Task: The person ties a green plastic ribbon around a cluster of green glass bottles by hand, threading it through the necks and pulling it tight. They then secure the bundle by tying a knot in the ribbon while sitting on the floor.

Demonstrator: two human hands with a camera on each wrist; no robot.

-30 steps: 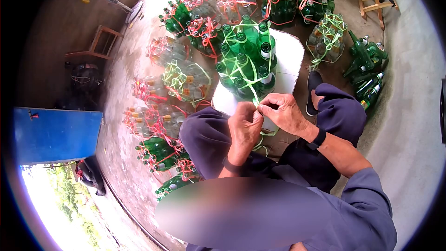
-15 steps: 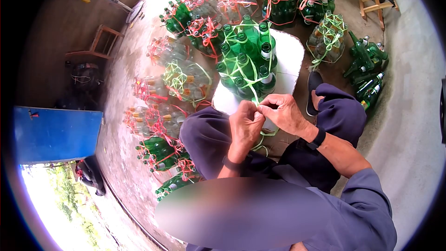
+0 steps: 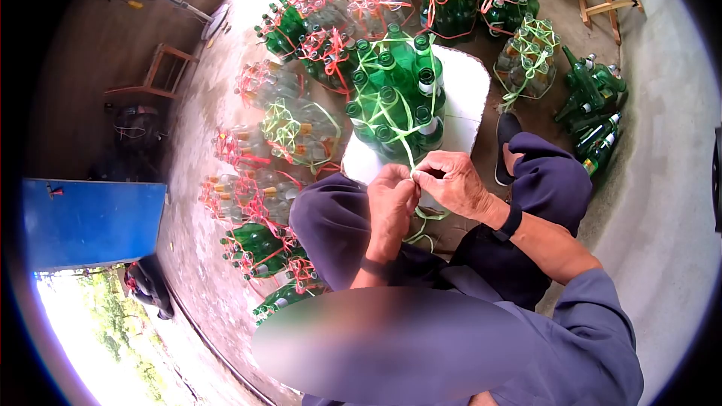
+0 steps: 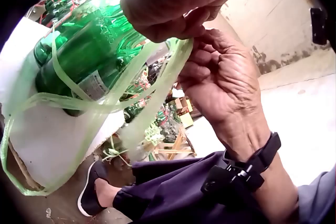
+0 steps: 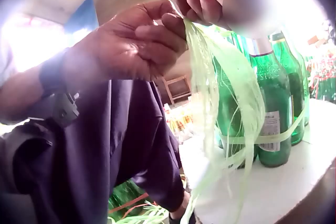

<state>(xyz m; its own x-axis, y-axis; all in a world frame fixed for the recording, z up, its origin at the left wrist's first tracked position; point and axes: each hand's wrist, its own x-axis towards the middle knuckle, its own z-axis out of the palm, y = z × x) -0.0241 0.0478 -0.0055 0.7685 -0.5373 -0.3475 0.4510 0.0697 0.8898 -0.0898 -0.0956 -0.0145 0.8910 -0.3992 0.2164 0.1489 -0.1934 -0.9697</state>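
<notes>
A cluster of upright green glass bottles (image 3: 387, 95) stands on a white board, with light green plastic twine (image 3: 410, 152) criss-crossed over the necks. Just in front of the cluster, my left hand (image 3: 389, 207) pinches the twine between thumb and fingers. My right hand (image 3: 457, 184) meets it there, thumb and fingertips also pinching the twine. In the right wrist view, loose strands of twine (image 5: 242, 95) hang below the joined fingertips, and a band of it runs round the lower part of the bottles (image 5: 273, 108). The fingers partly hide the spot where the strands meet.
The white board (image 3: 468, 94) stands before the person's knees. Bottle bundles tied in red twine (image 3: 259, 79) fill the floor to the left and behind. A green-tied bundle (image 3: 529, 60) and loose green bottles (image 3: 594, 101) are at right, near a wooden stool (image 3: 605, 4).
Both hands stay together at the twine in front of the bottles. The left hand has turned slightly, its fingers less bunched. The whole head view has shifted a little.
</notes>
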